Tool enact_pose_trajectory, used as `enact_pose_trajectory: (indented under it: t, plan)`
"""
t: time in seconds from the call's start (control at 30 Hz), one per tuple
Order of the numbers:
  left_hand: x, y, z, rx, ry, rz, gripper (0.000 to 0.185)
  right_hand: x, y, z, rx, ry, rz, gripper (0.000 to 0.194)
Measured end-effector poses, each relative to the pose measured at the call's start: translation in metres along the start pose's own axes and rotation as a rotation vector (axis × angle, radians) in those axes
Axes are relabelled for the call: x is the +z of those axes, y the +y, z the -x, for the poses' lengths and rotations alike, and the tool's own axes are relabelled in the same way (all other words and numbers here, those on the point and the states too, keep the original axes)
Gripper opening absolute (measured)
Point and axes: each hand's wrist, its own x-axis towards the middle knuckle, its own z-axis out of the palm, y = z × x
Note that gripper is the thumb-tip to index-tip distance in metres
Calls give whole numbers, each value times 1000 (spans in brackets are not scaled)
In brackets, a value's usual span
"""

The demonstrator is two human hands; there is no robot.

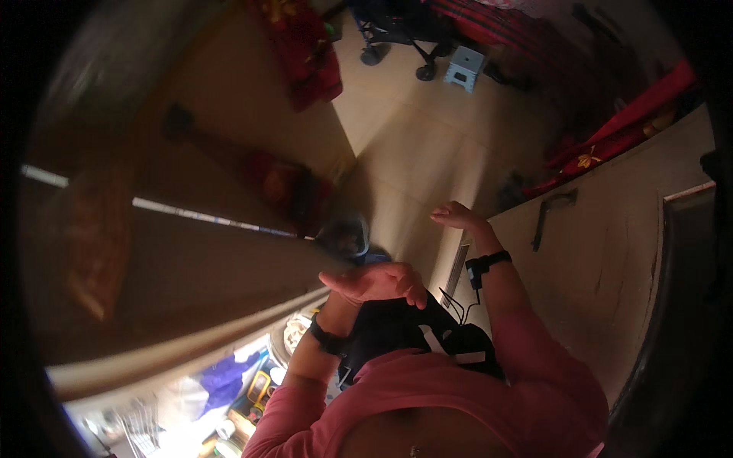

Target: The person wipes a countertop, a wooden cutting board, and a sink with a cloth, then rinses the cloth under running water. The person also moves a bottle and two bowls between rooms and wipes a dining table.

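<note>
My left hand (381,284) is held out in front of my body, palm partly up, fingers a little curled and apart, with nothing in it. Raised further forward and to the right, my right hand (455,216) has its fingers bent in; whether they are fully closed is unclear, and no object shows in it. Each wrist bears a black strap, and the right strap (487,264) has a small box with a cable. Beyond my left hand, on the floor, is a dark container with a pale rim (365,235).
A door with a dark handle (540,220) stands at the right, near my right arm. Ahead are a light blue step stool (465,66) and a wheeled frame (426,71). Red patterned cloth (315,68) hangs at upper left. Brightly lit household items lie at lower left.
</note>
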Motion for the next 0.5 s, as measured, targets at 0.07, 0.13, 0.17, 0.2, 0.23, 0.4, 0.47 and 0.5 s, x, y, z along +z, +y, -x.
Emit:
enact_pose_trajectory:
  t: [0.07,0.13,0.17,0.2,0.23,0.4,0.47,0.5]
  plan:
    - [-29,8,-26,-23,-53,42,126,-23,-6,-6,-23,113,-90,40]
    - [-56,12,-45,44,-56,94,126,-46,-14,-12,-30,210,-135,35]
    - [-73,18,-53,20,-44,95,124,-59,-16,-20,-11,193,-19,37]
    - [-92,23,-60,-4,-33,97,123,-69,-16,-24,-92,193,-41,42]
    - [-113,39,-64,-86,-3,60,120,-78,-14,-30,-2,230,-94,46]
    - [-250,99,-103,-533,551,-186,59,-136,38,-64,177,242,43,57]
    - [-298,117,-122,-732,632,-687,43,-165,69,-77,305,291,127,59]
    - [-318,123,-132,-733,631,-926,37,-178,86,-75,335,345,124,60]
